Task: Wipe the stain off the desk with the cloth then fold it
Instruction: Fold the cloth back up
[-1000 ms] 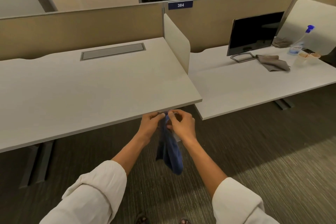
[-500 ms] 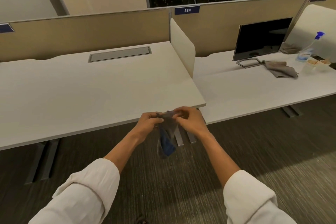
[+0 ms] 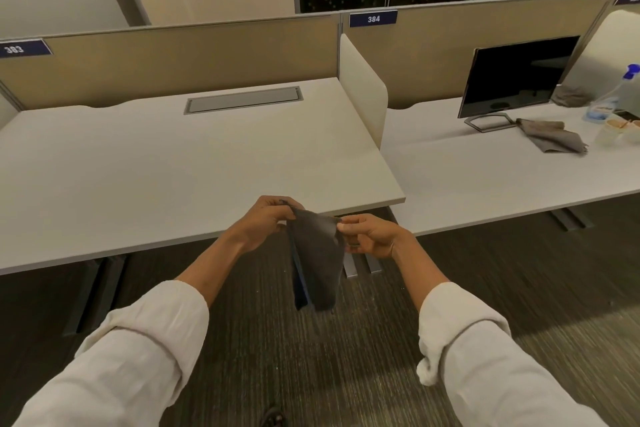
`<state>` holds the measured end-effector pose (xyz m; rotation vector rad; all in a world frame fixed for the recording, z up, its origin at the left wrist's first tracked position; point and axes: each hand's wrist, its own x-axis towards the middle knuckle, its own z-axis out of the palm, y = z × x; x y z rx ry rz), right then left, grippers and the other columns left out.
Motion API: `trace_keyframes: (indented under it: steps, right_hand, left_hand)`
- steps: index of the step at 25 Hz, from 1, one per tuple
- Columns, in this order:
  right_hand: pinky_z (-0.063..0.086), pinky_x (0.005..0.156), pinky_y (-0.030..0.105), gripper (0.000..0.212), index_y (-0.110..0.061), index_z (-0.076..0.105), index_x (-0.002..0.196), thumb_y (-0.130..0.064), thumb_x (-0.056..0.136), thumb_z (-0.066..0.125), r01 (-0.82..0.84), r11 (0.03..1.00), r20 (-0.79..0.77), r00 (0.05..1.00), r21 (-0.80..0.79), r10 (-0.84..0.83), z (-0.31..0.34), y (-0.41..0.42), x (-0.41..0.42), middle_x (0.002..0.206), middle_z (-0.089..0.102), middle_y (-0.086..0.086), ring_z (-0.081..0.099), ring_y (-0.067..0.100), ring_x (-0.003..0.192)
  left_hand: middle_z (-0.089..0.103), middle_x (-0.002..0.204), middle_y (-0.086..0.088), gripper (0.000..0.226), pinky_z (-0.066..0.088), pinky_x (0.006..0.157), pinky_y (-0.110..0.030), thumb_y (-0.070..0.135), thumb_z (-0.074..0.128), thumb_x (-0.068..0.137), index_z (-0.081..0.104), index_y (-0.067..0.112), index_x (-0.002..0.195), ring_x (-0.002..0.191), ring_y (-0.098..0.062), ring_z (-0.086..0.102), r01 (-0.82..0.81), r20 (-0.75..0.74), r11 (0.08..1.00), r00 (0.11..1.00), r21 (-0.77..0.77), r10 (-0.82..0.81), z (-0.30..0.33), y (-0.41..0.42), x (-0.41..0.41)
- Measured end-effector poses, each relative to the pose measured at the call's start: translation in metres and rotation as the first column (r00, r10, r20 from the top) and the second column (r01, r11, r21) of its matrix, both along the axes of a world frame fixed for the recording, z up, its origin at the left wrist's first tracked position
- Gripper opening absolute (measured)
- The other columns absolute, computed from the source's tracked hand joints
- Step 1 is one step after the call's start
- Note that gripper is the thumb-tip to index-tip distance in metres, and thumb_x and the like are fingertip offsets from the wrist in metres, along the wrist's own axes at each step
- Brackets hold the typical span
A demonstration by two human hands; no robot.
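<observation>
Holding the cloth by its top corners, the left hand and right hand have drawn apart since a second ago, when they were pressed together and the cloth hung as a narrow blue bunch. Now it hangs spread into a wider dark sheet with a blue edge on its left side. Each hand is closed in a pinch on a top corner, fingers curled. The view has also pulled back, so the hands sit lower against the desk than before. The cloth hangs in the air just in front of the desk's near edge, over the carpet, touching neither. The desk top behind it is bare up to a grey hatch near the back. A low divider bounds its right side; beyond, the next desk carries a monitor, a grey rag and a spray bottle.
</observation>
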<state>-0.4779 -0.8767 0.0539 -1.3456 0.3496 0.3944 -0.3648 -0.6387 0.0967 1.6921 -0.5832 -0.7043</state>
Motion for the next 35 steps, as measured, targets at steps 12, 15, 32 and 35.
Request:
trace_keyframes:
  steps: [12, 15, 32, 35]
  right_hand:
    - [0.057, 0.077, 0.021, 0.025, -0.025, 0.051, 0.121, -0.039, 0.103, 0.041, 0.233, 0.885, 0.409, 0.911, -0.403, -0.053, 0.046, 0.034, 0.006, 0.123, 0.06, -0.009, 0.061, 0.005, 0.109]
    - [0.054, 0.082, 0.017, 0.019, -0.027, 0.046, 0.12, -0.033, 0.105, 0.036, 0.349, 0.811, 0.493, 0.866, -0.469, -0.087, 0.05, 0.038, 0.014, 0.121, 0.056, -0.007, 0.059, 0.004, 0.105]
    - [0.057, 0.077, 0.021, 0.022, -0.024, 0.062, 0.114, -0.028, 0.104, 0.043, 0.423, 0.905, 0.284, 0.863, 0.05, -0.419, 0.065, 0.027, 0.023, 0.111, 0.069, -0.003, 0.07, 0.011, 0.098]
    - [0.057, 0.084, 0.029, 0.027, -0.017, 0.059, 0.123, -0.026, 0.105, 0.04, 0.466, 0.879, 0.234, 0.847, 0.101, -0.477, 0.063, 0.02, 0.021, 0.12, 0.066, 0.007, 0.066, 0.019, 0.107]
  left_hand:
    - [0.074, 0.099, -0.011, 0.018, 0.058, 0.088, -0.042, 0.005, 0.069, 0.087, 0.074, 0.006, 0.104, 0.098, -0.029, 0.069, -0.354, 0.0, 0.926, 0.934, -0.134, 0.357, -0.001, 0.015, 0.017]
    - [0.071, 0.104, -0.015, 0.025, 0.056, 0.091, -0.046, 0.009, 0.07, 0.087, 0.069, -0.002, 0.11, 0.101, -0.034, 0.068, -0.393, -0.022, 0.91, 0.919, -0.131, 0.394, 0.003, 0.009, 0.019]
    - [0.058, 0.135, -0.022, 0.064, 0.04, 0.109, -0.051, 0.035, 0.078, 0.077, 0.059, 0.001, 0.128, 0.126, -0.036, 0.055, 0.23, -0.433, 0.964, 0.862, -0.132, -0.264, -0.032, -0.017, -0.014]
    - [0.059, 0.13, -0.026, 0.052, 0.043, 0.108, -0.054, 0.03, 0.071, 0.085, 0.06, -0.002, 0.124, 0.12, -0.038, 0.06, 0.164, -0.413, 0.979, 0.889, -0.118, -0.198, -0.028, -0.024, -0.014]
